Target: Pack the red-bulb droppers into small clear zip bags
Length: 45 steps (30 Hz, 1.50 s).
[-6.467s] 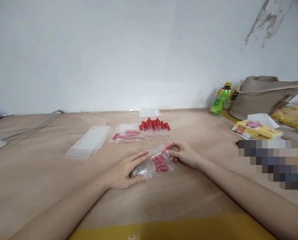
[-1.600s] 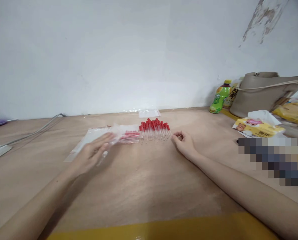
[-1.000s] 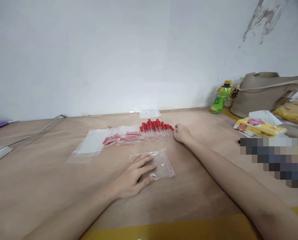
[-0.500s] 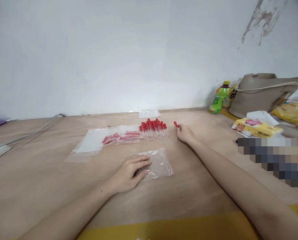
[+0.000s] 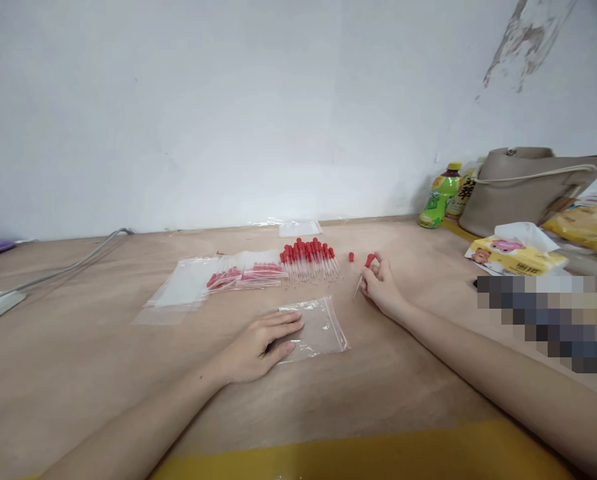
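Note:
My left hand [image 5: 273, 340] lies with fingers stretched out on a clear zip-lock bag [image 5: 321, 327]. My right hand [image 5: 382, 288] pinches a dropper [image 5: 370, 261] with a red rubber bulb, its thin clear tube slanting down to the left. Left of that hand a red bulb [image 5: 351, 257] rests on the table; whether a tube is attached is hard to see. Behind the flat bag lies a pile of red-bulbed droppers [image 5: 308, 253], tubes towards me. Beside the pile, filled zip-lock bags [image 5: 248, 272] hold more droppers.
Flat clear bags [image 5: 178, 293] lie to the left, and another [image 5: 298, 229] lies by the wall. A grey cable [image 5: 88, 253] crosses the far left. At right stand a green drink bottle [image 5: 439, 197], a beige bag [image 5: 518, 190] and a yellow tissue pack [image 5: 513, 252].
My right hand has shifted right and towards me, with the dropper now tilted in its fingers. A red bulb now shows apart from the hand. My left hand has stayed on the bag.

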Each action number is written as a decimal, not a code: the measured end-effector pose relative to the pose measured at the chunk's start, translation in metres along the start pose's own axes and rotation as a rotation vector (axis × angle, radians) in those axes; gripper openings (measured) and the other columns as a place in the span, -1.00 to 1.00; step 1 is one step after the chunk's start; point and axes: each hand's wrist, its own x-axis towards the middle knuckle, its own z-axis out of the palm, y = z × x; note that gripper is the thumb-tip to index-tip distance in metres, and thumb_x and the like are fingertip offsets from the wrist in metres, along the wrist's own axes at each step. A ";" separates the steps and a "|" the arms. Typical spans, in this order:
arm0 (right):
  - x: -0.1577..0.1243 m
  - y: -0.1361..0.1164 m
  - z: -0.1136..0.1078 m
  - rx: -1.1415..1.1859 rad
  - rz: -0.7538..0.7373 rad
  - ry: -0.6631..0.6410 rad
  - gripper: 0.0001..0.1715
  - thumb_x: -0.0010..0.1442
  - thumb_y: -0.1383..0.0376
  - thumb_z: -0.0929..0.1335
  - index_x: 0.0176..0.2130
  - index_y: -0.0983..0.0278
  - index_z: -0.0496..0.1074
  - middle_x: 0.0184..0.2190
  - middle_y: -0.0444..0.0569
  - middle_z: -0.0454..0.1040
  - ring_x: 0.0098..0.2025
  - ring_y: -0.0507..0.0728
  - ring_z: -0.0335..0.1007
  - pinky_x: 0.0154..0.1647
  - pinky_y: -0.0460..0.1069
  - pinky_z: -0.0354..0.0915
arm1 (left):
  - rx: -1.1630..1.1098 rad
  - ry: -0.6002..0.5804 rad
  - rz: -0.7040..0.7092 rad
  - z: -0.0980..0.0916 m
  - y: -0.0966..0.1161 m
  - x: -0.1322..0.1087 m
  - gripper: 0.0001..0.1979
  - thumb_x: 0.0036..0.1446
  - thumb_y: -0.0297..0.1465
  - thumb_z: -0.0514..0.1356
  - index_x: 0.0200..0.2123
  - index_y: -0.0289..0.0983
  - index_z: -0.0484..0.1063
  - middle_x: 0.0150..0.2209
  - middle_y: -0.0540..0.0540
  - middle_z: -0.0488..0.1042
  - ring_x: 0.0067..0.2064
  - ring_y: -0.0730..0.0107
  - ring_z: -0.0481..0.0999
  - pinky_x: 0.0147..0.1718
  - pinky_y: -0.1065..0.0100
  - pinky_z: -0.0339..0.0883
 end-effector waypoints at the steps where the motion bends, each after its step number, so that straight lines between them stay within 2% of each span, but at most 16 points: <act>1: -0.012 -0.005 0.000 0.029 0.041 -0.020 -0.16 0.02 0.22 0.24 0.17 0.24 -0.27 -0.53 -0.26 0.22 -0.69 -0.07 0.12 -0.72 -0.14 0.12 | 0.004 0.004 0.002 0.000 0.000 0.000 -0.62 0.22 -0.33 0.01 0.12 -0.10 0.19 0.14 -0.03 0.21 0.16 0.26 0.17 0.13 0.09 0.04; 5: -0.043 -0.018 0.002 0.125 0.051 -0.082 -0.09 -0.04 0.19 0.31 0.14 0.21 -0.26 -0.51 -0.28 0.22 -0.62 -0.04 0.25 -0.65 -0.11 0.25 | 0.003 0.025 0.013 0.004 -0.001 0.001 -0.62 0.21 -0.33 0.02 0.11 -0.11 0.20 0.14 -0.04 0.21 0.16 0.26 0.18 0.12 0.10 0.06; 10: -0.045 -0.017 0.007 0.146 0.038 -0.088 -0.21 -0.08 0.15 0.37 0.03 0.18 -0.10 -0.43 -0.25 0.21 -0.54 -0.04 0.34 -0.51 -0.05 0.37 | 0.021 0.030 0.017 0.005 -0.001 0.002 -0.62 0.21 -0.35 0.02 0.11 -0.12 0.21 0.14 -0.05 0.21 0.16 0.26 0.19 0.12 0.09 0.06; 16: -0.050 -0.019 0.006 0.184 0.141 -0.240 -0.44 -0.03 0.06 0.34 -0.12 0.19 0.06 -0.42 -0.17 0.30 -0.46 0.01 0.40 -0.33 0.03 0.38 | -0.002 0.057 0.011 0.005 0.005 0.003 -0.58 0.20 -0.31 0.03 0.14 -0.15 0.15 0.13 -0.08 0.23 0.14 0.25 0.21 0.11 0.08 0.07; 19: -0.052 -0.023 0.000 0.157 0.190 -0.379 -0.54 -0.05 0.05 0.36 -0.23 0.24 0.21 -0.39 -0.10 0.36 -0.39 0.02 0.40 -0.25 0.04 0.34 | -0.019 0.073 0.009 0.006 0.006 0.003 -0.55 0.19 -0.30 0.05 0.15 -0.14 0.11 0.12 -0.07 0.24 0.13 0.25 0.22 0.11 0.09 0.07; 21: -0.052 -0.027 -0.006 0.055 0.192 -0.521 -0.58 -0.07 0.08 0.38 -0.27 0.28 0.30 -0.38 -0.07 0.39 -0.36 0.01 0.37 -0.24 0.00 0.30 | -0.022 0.077 0.008 0.007 0.006 0.003 -0.54 0.19 -0.29 0.05 0.16 -0.15 0.11 0.12 -0.07 0.25 0.13 0.25 0.22 0.11 0.10 0.07; 24: -0.051 -0.033 -0.016 -0.149 0.122 -0.728 -0.61 -0.04 0.10 0.38 -0.27 0.32 0.39 -0.43 -0.09 0.39 -0.42 -0.03 0.29 -0.35 -0.07 0.24 | -0.024 0.070 0.012 0.007 0.006 0.003 -0.54 0.19 -0.28 0.05 0.16 -0.17 0.11 0.12 -0.09 0.25 0.13 0.24 0.23 0.11 0.10 0.07; 26: -0.051 -0.036 -0.019 -0.284 0.015 -0.801 -0.62 -0.03 0.10 0.37 -0.27 0.31 0.44 -0.47 -0.12 0.35 -0.50 -0.06 0.18 -0.46 -0.11 0.17 | -0.022 0.067 0.013 0.006 0.006 0.003 -0.54 0.19 -0.28 0.05 0.15 -0.17 0.12 0.12 -0.09 0.25 0.12 0.24 0.23 0.11 0.11 0.07; 28: -0.050 -0.038 -0.018 -0.379 -0.090 -0.824 -0.62 -0.03 0.09 0.37 -0.27 0.30 0.49 -0.47 -0.12 0.32 -0.52 -0.06 0.12 -0.51 -0.12 0.12 | -0.015 0.065 0.008 0.006 0.006 0.004 -0.55 0.19 -0.28 0.05 0.15 -0.17 0.13 0.11 -0.09 0.26 0.12 0.25 0.23 0.11 0.12 0.07; 31: -0.050 -0.041 -0.012 -0.406 -0.161 -0.848 -0.60 0.02 0.07 0.33 -0.23 0.27 0.50 -0.45 -0.08 0.34 -0.46 -0.03 0.18 -0.45 -0.11 0.15 | -0.003 0.066 0.000 0.006 0.006 0.004 -0.55 0.19 -0.27 0.06 0.14 -0.18 0.14 0.10 -0.09 0.27 0.12 0.25 0.24 0.10 0.12 0.07; 34: -0.052 -0.042 -0.003 -0.345 -0.128 -0.913 -0.59 0.07 0.07 0.29 -0.20 0.26 0.50 -0.39 -0.06 0.41 -0.39 0.00 0.24 -0.40 -0.10 0.17 | -0.009 0.071 0.007 0.007 0.006 0.005 -0.54 0.19 -0.29 0.06 0.15 -0.18 0.12 0.10 -0.10 0.27 0.12 0.23 0.24 0.10 0.11 0.07; 36: -0.055 -0.041 0.002 -0.297 -0.077 -0.951 -0.61 0.03 0.08 0.32 -0.24 0.27 0.51 -0.36 -0.06 0.44 -0.39 0.00 0.25 -0.40 -0.11 0.17 | -0.025 0.075 0.019 0.008 0.006 0.006 -0.54 0.18 -0.31 0.06 0.15 -0.18 0.11 0.11 -0.10 0.26 0.12 0.23 0.24 0.09 0.11 0.08; 38: -0.058 -0.037 0.006 -0.299 -0.022 -0.908 -0.65 -0.05 0.10 0.37 -0.32 0.28 0.52 -0.44 -0.08 0.45 -0.46 -0.02 0.22 -0.47 -0.12 0.14 | -0.036 0.078 0.023 0.008 0.006 0.006 -0.54 0.18 -0.31 0.06 0.15 -0.18 0.11 0.11 -0.10 0.26 0.11 0.24 0.23 0.08 0.12 0.10; 42: -0.061 -0.028 0.008 -0.351 0.019 -0.718 -0.71 -0.14 0.12 0.43 -0.51 0.31 0.46 -0.63 -0.17 0.34 -0.59 -0.07 0.10 -0.59 -0.14 0.03 | -0.052 0.091 0.004 0.008 0.007 0.006 -0.57 0.18 -0.30 0.06 0.12 -0.17 0.13 0.06 -0.10 0.30 0.08 0.22 0.27 0.05 0.12 0.14; 45: -0.062 -0.027 0.008 -0.336 -0.022 -0.717 -0.70 -0.08 0.09 0.39 -0.49 0.30 0.45 -0.61 -0.16 0.33 -0.57 -0.05 0.12 -0.57 -0.13 0.05 | -0.076 0.106 0.001 0.007 0.008 0.005 -0.61 0.18 -0.31 0.06 0.08 -0.17 0.17 0.03 -0.10 0.33 0.05 0.21 0.29 0.02 0.14 0.17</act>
